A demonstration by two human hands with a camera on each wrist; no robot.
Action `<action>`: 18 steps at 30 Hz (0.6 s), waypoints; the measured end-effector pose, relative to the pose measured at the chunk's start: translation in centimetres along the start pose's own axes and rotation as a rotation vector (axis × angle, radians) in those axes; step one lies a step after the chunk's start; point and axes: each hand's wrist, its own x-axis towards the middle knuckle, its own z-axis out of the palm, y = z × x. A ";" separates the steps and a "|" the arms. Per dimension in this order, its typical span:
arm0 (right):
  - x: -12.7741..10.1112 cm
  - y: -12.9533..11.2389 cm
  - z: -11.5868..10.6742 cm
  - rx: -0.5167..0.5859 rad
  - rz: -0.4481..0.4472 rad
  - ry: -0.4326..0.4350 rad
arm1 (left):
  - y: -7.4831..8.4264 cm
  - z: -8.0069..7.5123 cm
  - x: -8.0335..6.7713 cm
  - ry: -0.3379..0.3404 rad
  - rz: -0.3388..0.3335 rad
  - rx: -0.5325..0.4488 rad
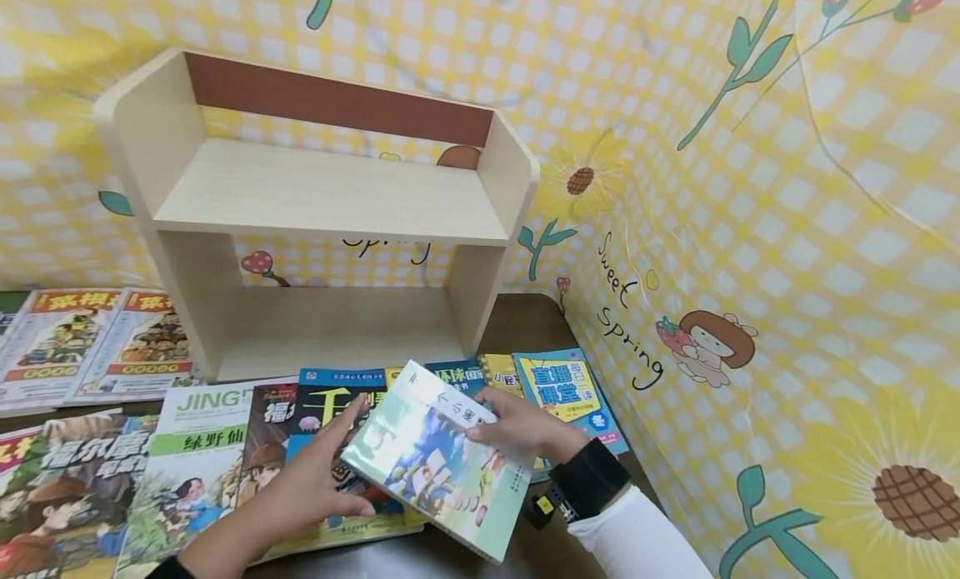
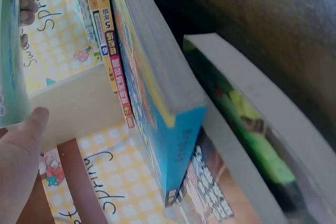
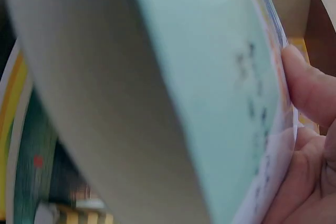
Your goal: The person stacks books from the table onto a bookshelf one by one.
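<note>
A pale green book (image 1: 442,466) with a cartoon cover is held up, tilted, above the other books. My right hand (image 1: 521,429) grips it by its upper right edge, thumb on the front cover. In the right wrist view the thumb (image 3: 310,85) presses near the edge of the same book (image 3: 226,66). My left hand (image 1: 311,487) is just left of the book, thumb and fingers spread apart, over several books on the table. The left wrist view shows its thumb (image 2: 31,135) close to the green book (image 2: 10,61); whether they touch, I cannot tell.
A two-tier wooden shelf (image 1: 337,187) stands behind the books. Several picture books, among them a green-and-white one (image 1: 191,454), cover the table's front left. A blue-and-yellow book (image 1: 566,387) lies at the right, beside a yellow checked cloth wall (image 1: 750,271).
</note>
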 end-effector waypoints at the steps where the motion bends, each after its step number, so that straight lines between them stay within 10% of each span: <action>1: 0.2 -0.2 0.3 -0.008 -0.007 -0.019 | -0.1 -0.1 -0.1 -0.002 0.008 -0.001; 18: 2.5 -2.3 2.7 -0.004 -0.059 -0.189 | -1.2 -1.3 -2.3 0.031 -0.012 0.078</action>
